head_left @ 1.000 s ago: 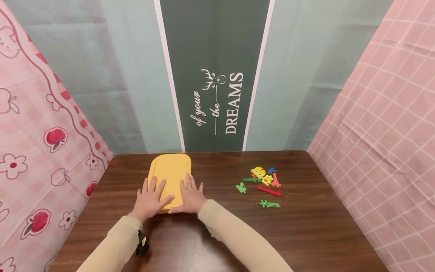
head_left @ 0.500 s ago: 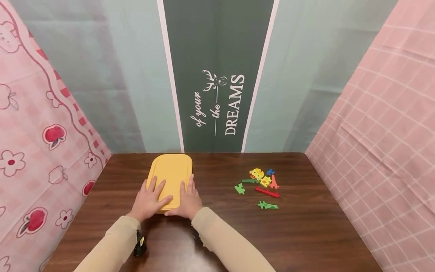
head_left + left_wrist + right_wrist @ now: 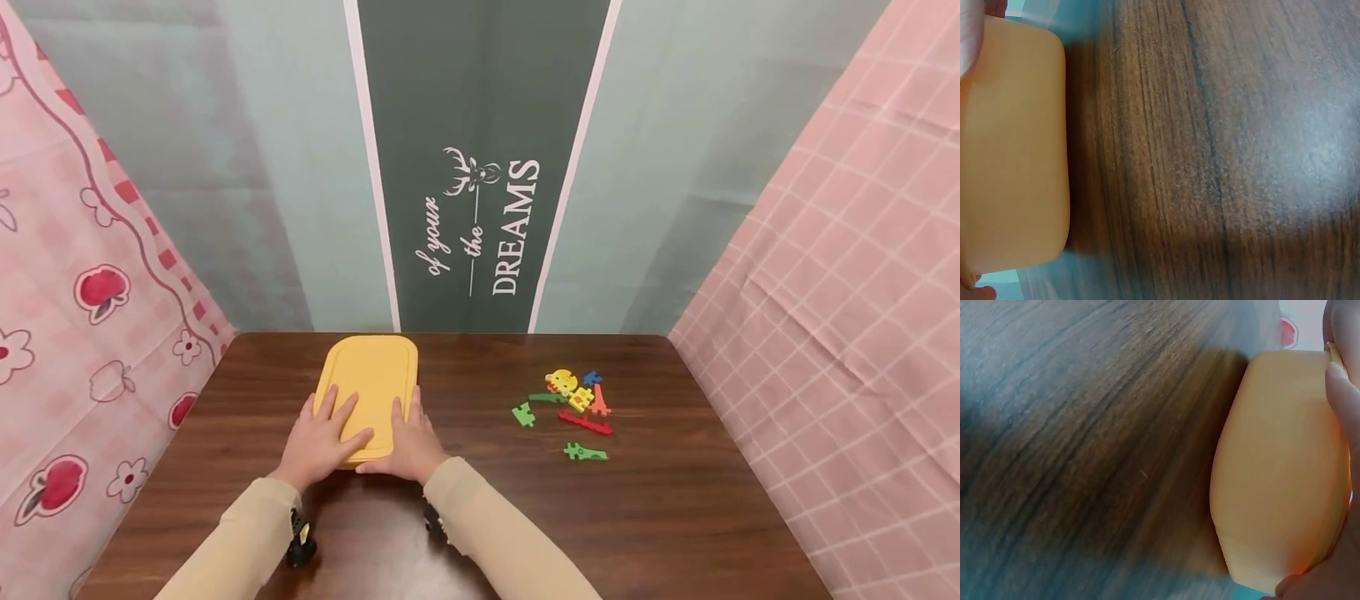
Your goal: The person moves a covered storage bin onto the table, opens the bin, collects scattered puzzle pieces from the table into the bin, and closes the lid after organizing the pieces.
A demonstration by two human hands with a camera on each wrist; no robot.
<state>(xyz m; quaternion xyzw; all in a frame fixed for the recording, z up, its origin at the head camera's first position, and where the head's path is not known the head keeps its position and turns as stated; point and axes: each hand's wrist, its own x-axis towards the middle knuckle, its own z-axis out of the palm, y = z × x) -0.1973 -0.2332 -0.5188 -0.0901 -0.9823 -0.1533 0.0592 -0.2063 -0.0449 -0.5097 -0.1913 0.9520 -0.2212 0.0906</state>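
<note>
Both hands (image 3: pixel 312 446) (image 3: pixel 412 448) touch smooth, rounded-rect. yellow box (image 3: pixel 375 371) on wood-grain tbl. (image 3: pixel 660 508)

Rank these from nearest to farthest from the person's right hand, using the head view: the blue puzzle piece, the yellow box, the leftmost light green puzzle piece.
1. Yellow box: the right hand rests on its right side.
2. Leftmost light green puzzle piece: to the hand's right.
3. Blue puzzle piece: farther right and farther back.
</note>
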